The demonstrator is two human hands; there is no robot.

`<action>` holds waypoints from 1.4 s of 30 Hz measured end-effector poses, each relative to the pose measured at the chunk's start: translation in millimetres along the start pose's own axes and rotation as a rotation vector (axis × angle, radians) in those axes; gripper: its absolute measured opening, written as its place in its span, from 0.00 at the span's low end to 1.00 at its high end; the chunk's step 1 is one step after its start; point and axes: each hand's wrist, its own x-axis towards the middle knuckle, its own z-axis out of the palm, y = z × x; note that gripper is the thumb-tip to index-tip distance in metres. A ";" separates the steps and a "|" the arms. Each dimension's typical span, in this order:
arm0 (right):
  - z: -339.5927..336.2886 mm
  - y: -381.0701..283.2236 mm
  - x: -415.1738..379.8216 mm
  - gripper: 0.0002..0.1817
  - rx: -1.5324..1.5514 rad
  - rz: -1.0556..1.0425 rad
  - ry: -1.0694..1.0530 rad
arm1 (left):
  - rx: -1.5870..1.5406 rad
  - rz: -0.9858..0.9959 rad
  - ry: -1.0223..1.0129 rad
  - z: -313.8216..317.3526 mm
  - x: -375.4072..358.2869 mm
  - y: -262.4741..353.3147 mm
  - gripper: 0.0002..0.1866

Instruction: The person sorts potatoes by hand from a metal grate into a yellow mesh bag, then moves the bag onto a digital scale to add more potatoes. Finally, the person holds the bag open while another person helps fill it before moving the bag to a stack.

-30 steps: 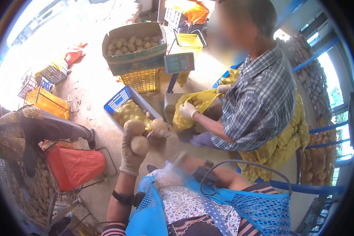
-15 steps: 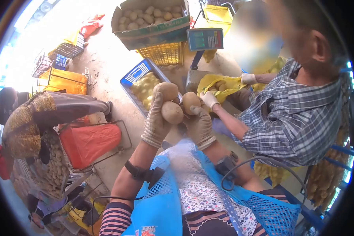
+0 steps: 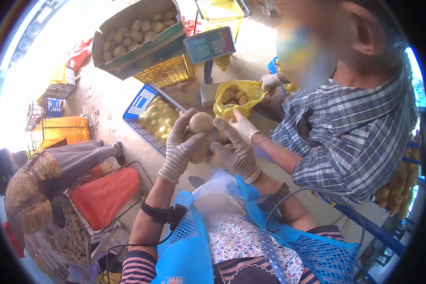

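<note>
Left hand [image 3: 179, 149] grasps two potatoes [image 3: 201, 122]; right hand [image 3: 237, 154] now spreads fingers wider, grip unclear; handling seems unfinished.

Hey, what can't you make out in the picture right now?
All in the head view:
- What the right hand may hold: hidden by its own fingers.
- Part of the lower potato: covered by the left hand.
- Readings on the scale display: too small and blurred.
- Floor of the blue crate: hidden under the yellowish bag.
</note>
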 end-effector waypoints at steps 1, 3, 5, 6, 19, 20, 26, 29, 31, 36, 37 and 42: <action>-2.3 -3.8 1.4 0.28 -0.061 0.022 -0.044 | -0.018 -0.005 -0.005 3.5 3.2 0.7 0.33; -4.5 -4.9 3.9 0.29 -0.130 -0.046 -0.025 | -0.030 -0.005 -0.021 7.0 7.3 1.6 0.33; -9.4 -13.7 6.2 0.28 -0.041 0.020 0.076 | -0.048 -0.035 -0.010 8.2 15.4 0.8 0.33; -7.6 -13.3 11.9 0.28 -0.063 -0.030 0.077 | -0.068 -0.043 -0.030 9.3 18.3 1.1 0.32; -13.5 -20.9 30.7 0.30 -0.061 0.103 0.279 | -0.223 -0.195 -0.175 24.7 81.5 -12.9 0.31; -14.1 -18.6 30.2 0.30 -0.064 0.120 0.281 | -0.226 -0.210 -0.173 24.8 82.3 -14.2 0.31; -17.5 -11.1 31.4 0.29 -0.081 0.100 0.306 | -0.163 -0.254 -0.148 26.1 86.9 -17.9 0.30; -16.4 1.6 39.9 0.28 -0.016 0.132 0.282 | -0.170 -0.264 -0.125 31.4 83.8 -8.1 0.30; -13.1 10.6 42.4 0.27 -0.055 0.115 0.272 | -0.157 -0.273 -0.099 27.4 81.2 -6.4 0.30; -20.8 77.9 57.7 0.30 0.145 0.283 0.136 | -0.212 -0.266 -0.149 5.6 69.3 0.1 0.30; -25.6 91.1 57.4 0.32 0.249 0.233 -0.001 | -0.215 -0.265 -0.150 8.8 64.6 6.7 0.30; -8.1 51.1 55.9 0.38 0.039 0.263 -0.071 | -0.094 -0.428 -0.170 -17.2 58.6 -4.6 0.29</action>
